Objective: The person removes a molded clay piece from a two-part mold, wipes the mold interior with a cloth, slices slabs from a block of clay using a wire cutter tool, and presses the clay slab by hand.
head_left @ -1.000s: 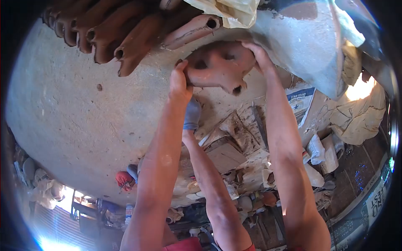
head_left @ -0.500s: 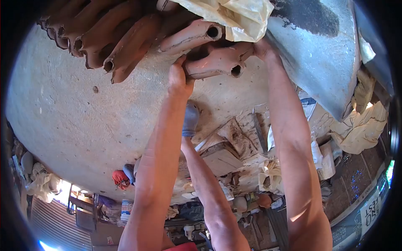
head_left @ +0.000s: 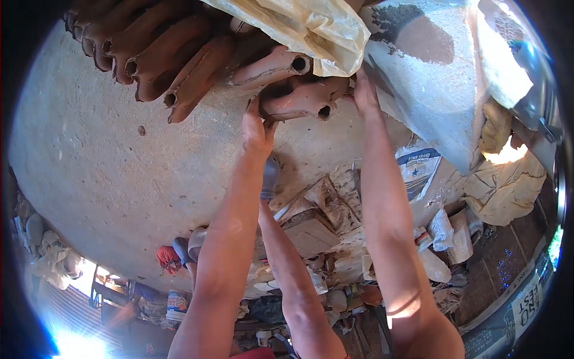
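**Clay piece (head_left: 301, 103) down by the floor (head_left: 131, 179), grip only part seen**

Left: row (head_left: 173, 54) of brown clay forms, set closely side by side, open tube ends showing.

Left hand (head_left: 258, 128): closed around the piece's left end, thumb at the side, fingers reaching beneath.

Centre: piece lies between the hands, its round opening facing the wearer. A tube (head_left: 261, 72) sits just beyond it; whether they touch, cannot tell. Crumpled sheet (head_left: 317, 27) hangs over the far side.

Right hand (head_left: 366, 96): at the piece's right end, fingers partly hidden; contact and closure cannot be told.

Right: blue-grey slab (head_left: 412, 107); printed bag (head_left: 420, 164) nearer the wearer.

Judgement: step in hand looks like setting or steadying the piece beside the tube. Whether its underside bears on the floor, unclear. Next move calls for level, even support and clearance from tube and sheet.
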`<move>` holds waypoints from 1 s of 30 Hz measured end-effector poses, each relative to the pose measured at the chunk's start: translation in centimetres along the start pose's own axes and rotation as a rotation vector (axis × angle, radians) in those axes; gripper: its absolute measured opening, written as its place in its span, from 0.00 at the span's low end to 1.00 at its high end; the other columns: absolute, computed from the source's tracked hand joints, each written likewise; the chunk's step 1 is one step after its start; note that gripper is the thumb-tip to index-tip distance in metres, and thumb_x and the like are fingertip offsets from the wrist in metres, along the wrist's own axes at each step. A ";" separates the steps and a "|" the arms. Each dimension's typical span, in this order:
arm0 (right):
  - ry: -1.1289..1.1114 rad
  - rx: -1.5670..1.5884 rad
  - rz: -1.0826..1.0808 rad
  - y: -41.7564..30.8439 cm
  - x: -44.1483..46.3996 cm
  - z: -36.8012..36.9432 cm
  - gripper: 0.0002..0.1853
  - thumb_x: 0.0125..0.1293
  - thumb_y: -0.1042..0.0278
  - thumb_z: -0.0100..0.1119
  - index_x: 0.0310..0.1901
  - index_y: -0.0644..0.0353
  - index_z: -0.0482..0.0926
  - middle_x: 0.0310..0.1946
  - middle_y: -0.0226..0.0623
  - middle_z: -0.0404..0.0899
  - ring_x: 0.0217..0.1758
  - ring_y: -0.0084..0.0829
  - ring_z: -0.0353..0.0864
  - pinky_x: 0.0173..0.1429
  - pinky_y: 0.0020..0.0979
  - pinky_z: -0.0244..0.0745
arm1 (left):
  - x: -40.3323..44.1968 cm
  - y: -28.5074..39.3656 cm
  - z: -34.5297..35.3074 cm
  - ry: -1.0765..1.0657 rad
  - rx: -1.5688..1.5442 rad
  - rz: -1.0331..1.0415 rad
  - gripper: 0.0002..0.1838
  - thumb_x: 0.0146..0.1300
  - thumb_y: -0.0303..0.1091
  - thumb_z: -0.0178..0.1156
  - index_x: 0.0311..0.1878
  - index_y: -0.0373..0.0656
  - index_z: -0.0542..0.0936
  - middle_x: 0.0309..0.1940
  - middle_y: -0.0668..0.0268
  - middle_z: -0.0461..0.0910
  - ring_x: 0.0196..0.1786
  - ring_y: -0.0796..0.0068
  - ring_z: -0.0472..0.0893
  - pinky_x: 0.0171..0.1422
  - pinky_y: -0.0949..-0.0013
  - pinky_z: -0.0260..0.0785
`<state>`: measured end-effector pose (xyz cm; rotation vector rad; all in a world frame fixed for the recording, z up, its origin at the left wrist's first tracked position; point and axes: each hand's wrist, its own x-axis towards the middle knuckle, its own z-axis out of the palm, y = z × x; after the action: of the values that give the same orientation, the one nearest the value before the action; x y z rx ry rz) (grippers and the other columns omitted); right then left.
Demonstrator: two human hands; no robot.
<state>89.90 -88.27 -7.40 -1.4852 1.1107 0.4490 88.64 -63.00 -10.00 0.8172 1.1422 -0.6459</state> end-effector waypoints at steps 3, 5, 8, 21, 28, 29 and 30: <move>0.097 0.089 -0.047 3.4 -0.9 0.0 0.49 0.75 0.21 0.35 0.82 0.55 0.59 0.80 0.46 0.62 0.66 0.50 0.81 0.60 0.46 0.83 | -2.4 -0.3 -0.8 -0.009 -0.009 -0.022 0.27 0.82 0.50 0.49 0.78 0.51 0.66 0.75 0.64 0.65 0.73 0.51 0.69 0.79 0.44 0.61; 0.086 0.119 -0.044 3.4 -3.2 0.8 0.49 0.76 0.21 0.36 0.83 0.55 0.57 0.81 0.45 0.61 0.70 0.50 0.78 0.64 0.47 0.80 | -2.7 -0.6 -1.3 -0.046 -0.037 -0.033 0.30 0.82 0.52 0.50 0.80 0.53 0.63 0.77 0.65 0.61 0.73 0.48 0.68 0.80 0.41 0.59; 0.075 0.229 -0.037 4.4 -5.4 1.7 0.50 0.76 0.22 0.36 0.83 0.56 0.55 0.83 0.42 0.58 0.76 0.50 0.72 0.70 0.48 0.74 | -3.2 -0.8 -1.7 -0.115 -0.064 -0.049 0.34 0.81 0.52 0.51 0.84 0.53 0.57 0.82 0.62 0.54 0.78 0.45 0.64 0.83 0.42 0.54; 0.065 -0.593 0.019 21.9 -27.6 -6.9 0.29 0.80 0.36 0.48 0.55 0.56 0.83 0.35 0.31 0.82 0.38 0.26 0.81 0.42 0.31 0.75 | -24.2 1.3 -23.4 -0.189 0.632 -0.106 0.42 0.77 0.58 0.58 0.83 0.41 0.61 0.77 0.54 0.70 0.77 0.59 0.72 0.81 0.55 0.63; -0.017 -0.801 0.055 33.1 -51.7 -4.7 0.27 0.77 0.41 0.54 0.53 0.60 0.84 0.36 0.44 0.87 0.39 0.37 0.87 0.47 0.40 0.81 | -40.2 3.5 -50.6 0.071 0.447 0.030 0.34 0.76 0.49 0.63 0.77 0.41 0.70 0.66 0.59 0.81 0.66 0.64 0.81 0.71 0.57 0.72; -0.053 -0.789 0.143 34.4 -56.5 -3.7 0.28 0.77 0.41 0.53 0.56 0.60 0.84 0.41 0.49 0.88 0.45 0.43 0.89 0.52 0.43 0.81 | -41.9 3.4 -55.4 0.094 0.385 0.096 0.33 0.76 0.48 0.63 0.77 0.41 0.70 0.66 0.59 0.81 0.66 0.64 0.81 0.69 0.56 0.72; -0.046 -0.872 0.067 35.5 -61.5 -2.3 0.27 0.75 0.42 0.55 0.57 0.59 0.84 0.48 0.53 0.88 0.53 0.52 0.88 0.58 0.48 0.80 | -43.6 3.7 -60.1 0.117 0.329 0.158 0.32 0.76 0.48 0.63 0.77 0.41 0.71 0.66 0.59 0.81 0.66 0.64 0.81 0.68 0.56 0.73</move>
<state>30.63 -62.63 22.36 -2.1659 0.9659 1.1028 47.18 -9.50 20.70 1.2265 1.0770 -0.6696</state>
